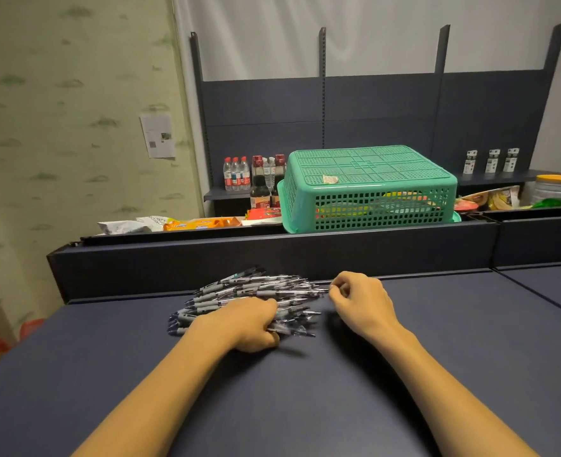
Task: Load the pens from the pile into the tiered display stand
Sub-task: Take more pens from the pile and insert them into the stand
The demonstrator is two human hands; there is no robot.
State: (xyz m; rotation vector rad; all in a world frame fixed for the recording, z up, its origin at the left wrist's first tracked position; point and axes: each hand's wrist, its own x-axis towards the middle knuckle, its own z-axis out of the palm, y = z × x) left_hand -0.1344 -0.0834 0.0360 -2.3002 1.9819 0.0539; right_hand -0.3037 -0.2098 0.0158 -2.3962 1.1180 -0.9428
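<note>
Head view: a dark blue table (pixel 107 374) with a raised dark back ledge, seen from above and behind both forearms.
Pens: a pile of pens (pixel 256 288) with grey grips and clear barrels lies on the table near the ledge, left of centre; the near part of the pile is hidden under the left hand.
Left hand: the left hand (pixel 249 323) lies on the near side of the pile, its fingers curled down round several pens; how many it grips cannot be told.
Right hand: the right hand (pixel 360 300) sits just right of the pile, fingers curled with thumb and forefinger meeting at the pile's right tip; whether they pinch a pen there is too small to tell.
Display stand: nowhere to be seen in this view.
Behind the ledge: an upturned green basket (pixel 368 189) covers coloured packets, only partly visible through its mesh; bottles (pixel 236 174) stand on a shelf to its left.
Right edge: yellow-lidded jars are cut off by the frame.
</note>
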